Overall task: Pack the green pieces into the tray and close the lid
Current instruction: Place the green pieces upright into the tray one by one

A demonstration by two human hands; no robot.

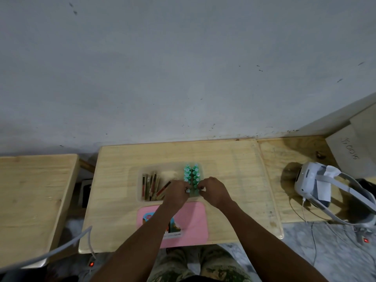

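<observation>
Two rows of green pieces [191, 177] fill the clear tray [140, 180]; both hands [177, 191] [213, 190] pinch the nearest ones, pink lid [195, 218] still off.

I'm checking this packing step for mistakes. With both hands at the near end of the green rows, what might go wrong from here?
The green pieces stand upright in two tight rows, so a nudge from the left hand or right hand may topple them. The wooden sticks leaning loosely in the tray may block the pink lid.
</observation>
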